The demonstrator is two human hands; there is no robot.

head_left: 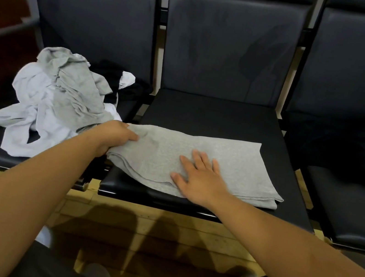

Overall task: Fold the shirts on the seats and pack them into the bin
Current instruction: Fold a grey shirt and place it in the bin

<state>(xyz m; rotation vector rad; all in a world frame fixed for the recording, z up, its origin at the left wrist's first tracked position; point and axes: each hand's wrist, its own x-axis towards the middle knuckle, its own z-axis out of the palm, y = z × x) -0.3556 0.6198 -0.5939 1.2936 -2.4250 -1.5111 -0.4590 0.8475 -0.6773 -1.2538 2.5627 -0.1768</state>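
Grey shirt [208,164] sits half-folded on the middle seat [228,119]. Left hand [114,135] pinches its left edge, right hand [199,177] presses flat on top. Soft floppy cotton, so I'd grab the doubled edges, not the middle.
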